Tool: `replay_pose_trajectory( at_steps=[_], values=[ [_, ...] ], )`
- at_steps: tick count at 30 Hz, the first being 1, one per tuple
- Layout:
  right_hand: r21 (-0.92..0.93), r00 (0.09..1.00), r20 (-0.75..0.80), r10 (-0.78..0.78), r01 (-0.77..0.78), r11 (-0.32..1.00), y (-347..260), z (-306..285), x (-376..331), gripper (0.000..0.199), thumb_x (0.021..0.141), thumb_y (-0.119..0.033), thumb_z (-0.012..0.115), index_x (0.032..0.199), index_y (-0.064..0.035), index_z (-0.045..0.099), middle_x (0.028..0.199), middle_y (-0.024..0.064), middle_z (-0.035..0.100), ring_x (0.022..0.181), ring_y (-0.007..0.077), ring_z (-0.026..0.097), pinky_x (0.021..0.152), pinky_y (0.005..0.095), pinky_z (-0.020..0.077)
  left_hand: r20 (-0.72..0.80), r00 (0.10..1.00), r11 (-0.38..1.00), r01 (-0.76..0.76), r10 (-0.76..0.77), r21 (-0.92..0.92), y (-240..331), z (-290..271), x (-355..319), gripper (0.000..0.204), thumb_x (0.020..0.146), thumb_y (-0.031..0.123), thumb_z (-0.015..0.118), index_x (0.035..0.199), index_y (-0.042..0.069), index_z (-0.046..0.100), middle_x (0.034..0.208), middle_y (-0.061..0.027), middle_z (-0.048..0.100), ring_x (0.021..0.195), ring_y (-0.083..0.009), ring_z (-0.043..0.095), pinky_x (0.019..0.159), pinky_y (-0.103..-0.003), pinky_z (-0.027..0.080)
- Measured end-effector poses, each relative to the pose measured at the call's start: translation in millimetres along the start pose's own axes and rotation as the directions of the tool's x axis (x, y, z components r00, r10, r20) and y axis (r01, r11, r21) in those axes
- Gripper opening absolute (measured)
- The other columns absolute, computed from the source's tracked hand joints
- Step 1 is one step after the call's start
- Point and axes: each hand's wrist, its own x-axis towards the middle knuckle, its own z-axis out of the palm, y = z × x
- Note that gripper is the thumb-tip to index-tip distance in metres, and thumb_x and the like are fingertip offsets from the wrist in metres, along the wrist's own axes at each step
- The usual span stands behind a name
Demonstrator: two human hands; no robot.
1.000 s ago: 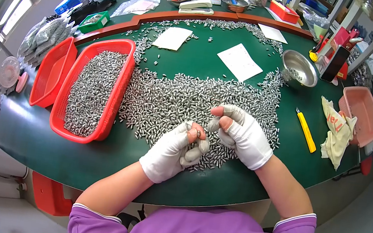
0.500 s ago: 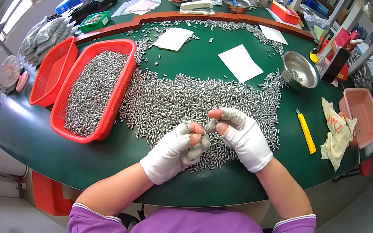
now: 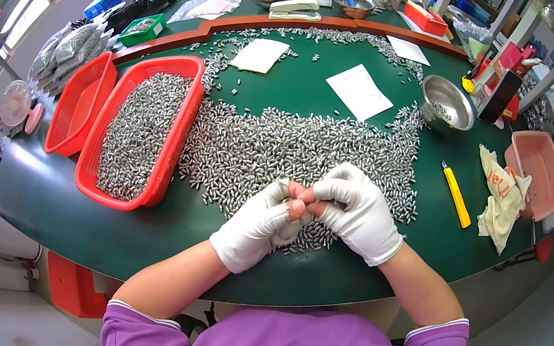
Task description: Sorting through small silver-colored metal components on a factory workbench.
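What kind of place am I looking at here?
Likely a small-parts sorting bench in a workshop: a spread of small silver metal cylinders on a green curved table, with a red plastic basket full of them.

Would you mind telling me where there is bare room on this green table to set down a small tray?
Bare patches: between the two white paper sheets, and the near edge below the red basket. A strip lies between the yellow utility knife and the pile. Crowded: the metal parts pile at centre, where both hands, left and right, meet.
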Motion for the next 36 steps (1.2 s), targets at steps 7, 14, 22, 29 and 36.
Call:
replay_pose_trajectory(
  at_steps=[7,14,22,29,36],
  values=[
    [0.418,0.954,0.048,0.295,-0.287,0.862,-4,1,1,0.028,0.085,-0.006,0.067,0.113,-0.0027,0.064,0.09,0.0,0.058,0.082,0.0062,0.056,0.071,0.0225,0.0465,0.001,1.0,1.0,0.022,-0.022,0.002,-3,-5,0,0.029,0.09,0.031,0.064,0.102,0.01,0.049,0.081,0.001,0.054,0.056,-0.0048,0.034,0.05,-0.019,0.028],
    [0.872,0.878,0.158,0.452,-0.339,0.353,26,-10,7,0.055,0.076,0.002,0.054,0.13,0.0013,0.047,0.096,-0.0007,0.049,0.076,0.0047,0.045,0.068,0.0175,0.0387,0.008,1.0,0.996,0.019,-0.019,-0.086,-2,-3,1,0.03,0.092,0.038,0.059,0.098,0.009,0.053,0.078,-0.0011,0.053,0.052,-0.007,0.033,0.048,-0.021,0.027],
    [0.938,0.877,0.146,0.457,-0.27,0.217,41,-9,5,0.052,0.079,0.011,0.05,0.13,-0.0002,0.048,0.104,0.0034,0.057,0.087,0.0088,0.055,0.081,0.0225,0.0467,0.025,1.0,0.996,0.012,-0.01,-0.091,-3,-5,1,0.032,0.093,0.039,0.057,0.099,0.009,0.052,0.077,-0.0023,0.051,0.052,-0.0075,0.032,0.047,-0.021,0.027],
    [0.921,0.87,0.1,0.483,-0.264,0.285,31,-6,6,0.042,0.088,0.006,0.054,0.129,0.0003,0.048,0.115,0.0092,0.06,0.104,0.0163,0.06,0.094,0.03,0.0496,0.024,1.0,0.996,-0.005,0.007,-0.088,-2,-4,0,0.031,0.092,0.039,0.059,0.099,0.009,0.051,0.078,-0.0018,0.051,0.052,-0.0072,0.032,0.048,-0.021,0.027],
    [0.981,0.924,0.185,0.334,-0.191,-0.013,41,-8,7,0.048,0.086,0.01,0.045,0.133,0.0036,0.042,0.129,0.0181,0.052,0.121,0.0281,0.053,0.103,0.0376,0.0458,-0.002,1.0,0.998,0.007,-0.007,-0.063,-1,-2,1,0.032,0.089,0.039,0.062,0.098,0.011,0.052,0.078,-0.0003,0.051,0.053,-0.0064,0.032,0.048,-0.021,0.027]
  ],
)
